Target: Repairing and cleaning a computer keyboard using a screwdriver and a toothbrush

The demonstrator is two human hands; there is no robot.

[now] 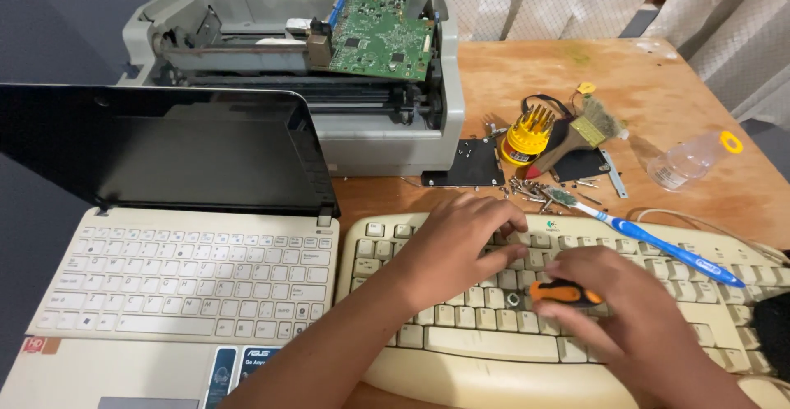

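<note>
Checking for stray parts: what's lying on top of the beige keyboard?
On the keyboard: the left hand, the right hand gripping an orange-handled screwdriver, and a blue toothbrush. Keys beneath the hands are hidden.

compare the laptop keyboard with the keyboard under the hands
The laptop keyboard is flat, white and built in below a dark screen; the keyboard is a separate, yellowed unit with taller keys. The laptop is untouched, while the left hand and the right hand, holding an orange screwdriver, rest on the keyboard. Both lie on the table.

One cream keyboard (576, 327), one small laptop (181, 277), one opened printer (247, 47), one green circuit board (383, 24), one blue toothbrush (658, 244), one paintbrush (588, 133), one clear bottle (687, 160), one yellow bit holder (527, 136), two hands, left hand (457, 248), right hand (629, 302), one orange-handled screwdriver (564, 294)
</note>
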